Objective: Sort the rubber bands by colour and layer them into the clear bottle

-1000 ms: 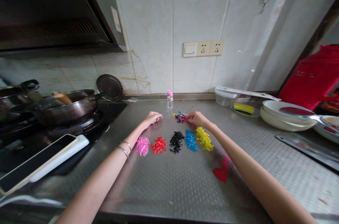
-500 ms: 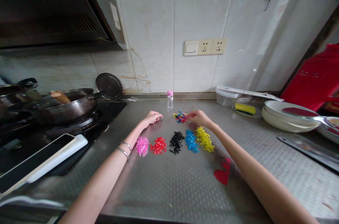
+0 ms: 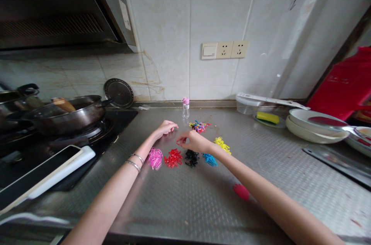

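Observation:
My right hand [image 3: 193,140] reaches over the counter with thumb and fingers pinched. A bit of red shows at its fingertips, seemingly a small red rubber band [image 3: 177,143]. Past it lies a mixed heap of coloured rubber bands [image 3: 199,126]. My left hand [image 3: 166,127] rests on the counter left of that heap, fingers curled together; whatever is inside them is hidden. Closer to me are sorted piles: pink bands [image 3: 155,159], red bands [image 3: 173,158], black bands [image 3: 191,159], blue bands [image 3: 210,159] and yellow bands [image 3: 222,145]. My right hand and forearm partly cover the last three.
A small clear bottle with a pink cap [image 3: 186,108] stands behind the heap. A red flat piece [image 3: 241,191] lies partly under my right forearm. At left are a stove with a pan [image 3: 78,115]; at right, a sponge [image 3: 268,118], bowls [image 3: 315,135] and a knife [image 3: 336,164].
My right hand has moved left and nearer from the mixed heap, now above the gap beyond the red and black piles. My left hand has stayed in place.

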A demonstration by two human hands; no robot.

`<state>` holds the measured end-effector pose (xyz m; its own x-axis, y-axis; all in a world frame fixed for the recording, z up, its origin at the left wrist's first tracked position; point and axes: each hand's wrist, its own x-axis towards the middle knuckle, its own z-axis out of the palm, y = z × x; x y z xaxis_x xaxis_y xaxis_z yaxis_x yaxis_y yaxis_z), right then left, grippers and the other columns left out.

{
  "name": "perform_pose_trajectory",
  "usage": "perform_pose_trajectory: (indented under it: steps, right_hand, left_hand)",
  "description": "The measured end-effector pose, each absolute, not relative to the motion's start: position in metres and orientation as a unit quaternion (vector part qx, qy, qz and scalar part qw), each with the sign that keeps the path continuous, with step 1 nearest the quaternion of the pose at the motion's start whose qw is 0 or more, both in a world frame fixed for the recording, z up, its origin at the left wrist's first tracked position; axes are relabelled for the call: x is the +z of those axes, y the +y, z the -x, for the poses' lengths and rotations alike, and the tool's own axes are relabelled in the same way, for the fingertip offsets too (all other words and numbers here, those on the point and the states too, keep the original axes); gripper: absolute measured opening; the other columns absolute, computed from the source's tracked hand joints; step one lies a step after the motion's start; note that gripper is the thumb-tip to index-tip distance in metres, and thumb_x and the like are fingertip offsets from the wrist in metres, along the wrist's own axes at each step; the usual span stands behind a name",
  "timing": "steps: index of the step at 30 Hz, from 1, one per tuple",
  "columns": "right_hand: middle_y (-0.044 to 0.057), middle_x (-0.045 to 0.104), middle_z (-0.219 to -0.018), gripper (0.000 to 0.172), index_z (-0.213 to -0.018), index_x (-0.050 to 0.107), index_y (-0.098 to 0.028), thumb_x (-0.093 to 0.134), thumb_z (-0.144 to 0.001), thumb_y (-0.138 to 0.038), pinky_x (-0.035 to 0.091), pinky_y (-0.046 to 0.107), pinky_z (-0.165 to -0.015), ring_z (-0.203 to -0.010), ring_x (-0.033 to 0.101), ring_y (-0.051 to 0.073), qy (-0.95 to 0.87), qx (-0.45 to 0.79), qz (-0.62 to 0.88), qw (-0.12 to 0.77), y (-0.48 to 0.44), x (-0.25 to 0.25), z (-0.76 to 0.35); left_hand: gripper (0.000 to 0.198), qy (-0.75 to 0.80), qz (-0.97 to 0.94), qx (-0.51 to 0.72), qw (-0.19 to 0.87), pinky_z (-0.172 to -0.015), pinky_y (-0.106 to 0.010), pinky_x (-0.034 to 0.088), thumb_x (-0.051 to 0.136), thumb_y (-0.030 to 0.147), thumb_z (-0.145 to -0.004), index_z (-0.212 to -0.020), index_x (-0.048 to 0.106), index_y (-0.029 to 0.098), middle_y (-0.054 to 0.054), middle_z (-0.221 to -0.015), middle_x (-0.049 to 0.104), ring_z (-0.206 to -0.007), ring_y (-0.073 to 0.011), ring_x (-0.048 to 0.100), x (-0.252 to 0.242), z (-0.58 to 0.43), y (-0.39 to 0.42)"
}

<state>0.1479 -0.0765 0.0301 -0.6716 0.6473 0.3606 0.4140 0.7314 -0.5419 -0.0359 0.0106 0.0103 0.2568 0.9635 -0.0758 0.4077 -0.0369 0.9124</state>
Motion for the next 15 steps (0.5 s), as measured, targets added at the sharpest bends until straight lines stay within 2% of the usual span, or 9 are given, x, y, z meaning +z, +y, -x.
perform_pose_trajectory:
  steps: [4,7,15]
  right_hand:
    - [0.001,0.066,-0.078,0.028,-0.089,0.066,-0.017,0.053,-0.066,-0.009,0.041,0.019,-0.066,-0.068,0.056,0.010,-0.908,0.206,0.267,0.250,-0.088,0.032,-0.136]
    - [0.002,0.066,-0.079,0.025,-0.090,0.066,-0.017,0.053,-0.068,-0.012,0.041,0.020,-0.066,-0.069,0.056,0.011,-0.904,0.200,0.272,0.262,-0.082,0.036,-0.143]
    - [0.003,0.067,-0.073,0.021,-0.083,0.068,-0.015,0.051,-0.072,-0.021,0.042,0.021,-0.063,-0.066,0.058,0.013,-0.805,0.180,0.452,0.340,-0.025,0.028,-0.216]
  left_hand:
    - [0.025,0.529,-0.651,0.309,0.448,-0.035,-0.018,0.011,0.055,0.034,-0.067,-0.075,0.062,0.011,0.005,-0.049,0.042,-0.033,-0.0013,0.024,0.011,0.035,0.010]
    - [0.026,0.531,-0.652,0.306,0.447,-0.034,-0.018,0.012,0.055,0.034,-0.067,-0.075,0.063,0.011,0.005,-0.049,0.042,-0.032,-0.0012,0.024,0.011,0.036,0.011]
    - [0.028,0.555,-0.656,0.296,0.418,-0.035,-0.018,0.014,0.059,0.034,-0.064,-0.078,0.065,0.011,0.004,-0.051,0.045,-0.035,-0.0019,0.028,0.007,0.036,0.014]
